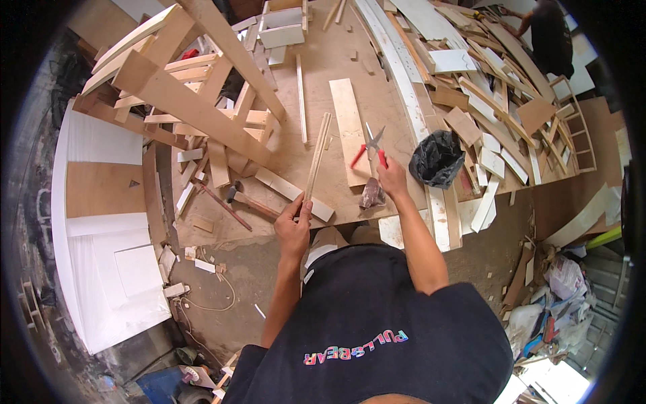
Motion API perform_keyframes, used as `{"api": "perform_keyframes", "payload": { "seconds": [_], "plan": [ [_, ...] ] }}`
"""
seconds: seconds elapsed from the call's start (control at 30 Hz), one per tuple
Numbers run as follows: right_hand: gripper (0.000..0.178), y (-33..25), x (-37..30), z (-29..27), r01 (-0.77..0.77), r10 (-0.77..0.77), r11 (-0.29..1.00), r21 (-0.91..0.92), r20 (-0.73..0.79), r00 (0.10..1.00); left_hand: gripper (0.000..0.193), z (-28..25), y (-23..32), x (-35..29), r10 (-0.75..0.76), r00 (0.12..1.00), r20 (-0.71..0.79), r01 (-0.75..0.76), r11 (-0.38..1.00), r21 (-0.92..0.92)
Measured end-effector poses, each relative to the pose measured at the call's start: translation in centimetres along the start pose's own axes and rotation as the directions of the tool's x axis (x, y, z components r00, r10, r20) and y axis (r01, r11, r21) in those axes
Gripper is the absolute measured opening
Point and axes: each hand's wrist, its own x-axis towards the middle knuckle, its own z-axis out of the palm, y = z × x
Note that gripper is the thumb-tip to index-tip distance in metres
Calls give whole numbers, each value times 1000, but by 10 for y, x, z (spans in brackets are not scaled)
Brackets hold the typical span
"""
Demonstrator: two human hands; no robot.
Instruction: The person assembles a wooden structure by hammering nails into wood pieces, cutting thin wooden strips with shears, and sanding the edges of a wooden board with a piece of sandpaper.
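Observation:
My left hand (294, 225) is closed around the lower end of a thin wooden strip (317, 155), which points away from me over the workbench. In my right hand (392, 176) are red-handled snips (374, 143). Their blades and handles are spread apart, and my fingers grip the right handle. The snips are above a flat wooden board (345, 111) lying lengthwise on the bench. Just left of my right wrist sits a small brownish plastic bag (372, 194); its contents cannot be made out. A hammer (250, 200) rests left of my left hand, beside a short plank (286, 190).
The plywood workbench (316, 74) carries a wooden frame (202, 94) at left. A black-bag-lined container (437, 159) stands at right, near a large heap of wood offcuts (491, 101). Another person (552, 37) is at the far right. White panels (108, 222) lean at left.

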Motion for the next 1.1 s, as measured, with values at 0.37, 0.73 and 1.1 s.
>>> {"api": "perform_keyframes", "payload": {
  "seconds": [0.37, 0.73, 1.1],
  "plan": [
    [22, -134, -129, -86, -413, -194, 629, 659, 647, 737, 36, -25, 61, 14, 64, 986, 153, -17, 957, -288],
    [79, -216, -167, 14, -586, -375, 184, 789, 607, 700, 29, -96, 79, 38, 211, 931, 298, -198, 978, -72],
    [74, -249, -202, 52, -431, -297, 405, 806, 562, 772, 38, -174, 67, 60, 570, 789, 230, -605, 787, 123]
  ]
}}
